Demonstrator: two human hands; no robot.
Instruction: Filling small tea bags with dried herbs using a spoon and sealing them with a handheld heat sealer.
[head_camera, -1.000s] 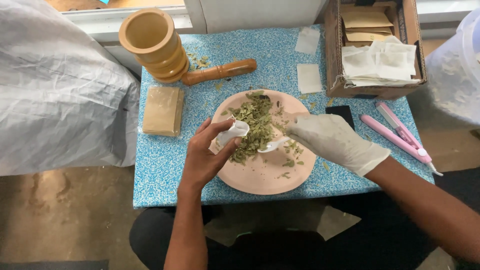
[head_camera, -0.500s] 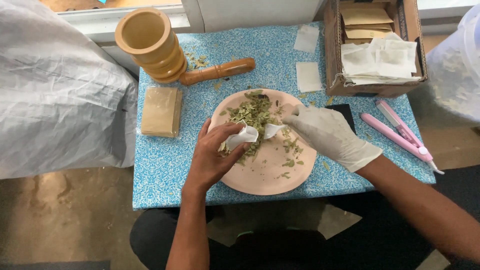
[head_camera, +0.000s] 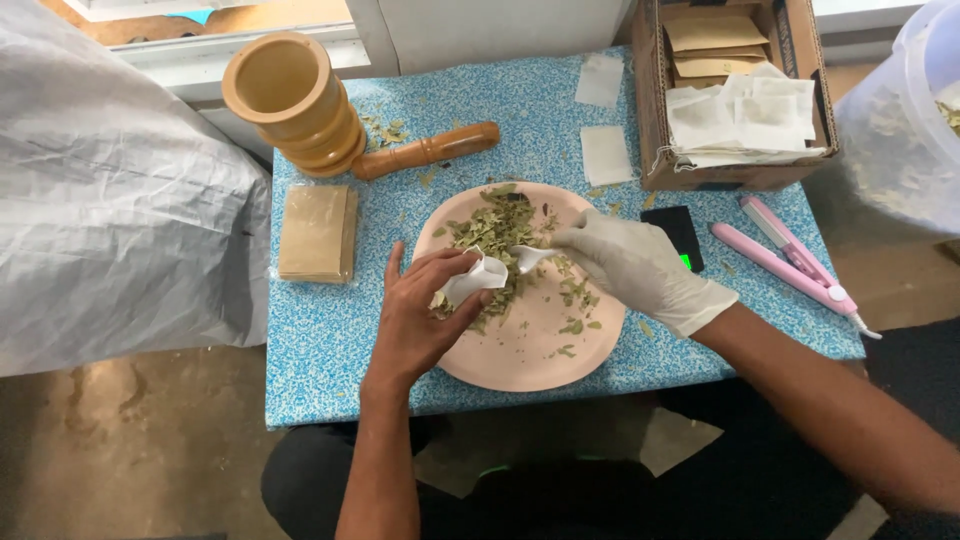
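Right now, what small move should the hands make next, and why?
Probably tip the white spoon in the gloved right hand into the small white bag that the left hand holds open over the plate: the spoon's bowl sits at the bag's mouth.

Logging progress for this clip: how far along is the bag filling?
Done: filled white bags lie stacked in the cardboard box. In hand: the left hand holds a small white bag open while the gloved right hand tips a white spoon at its mouth. Left: a leaf pile on the pink plate, two empty bags nearby.
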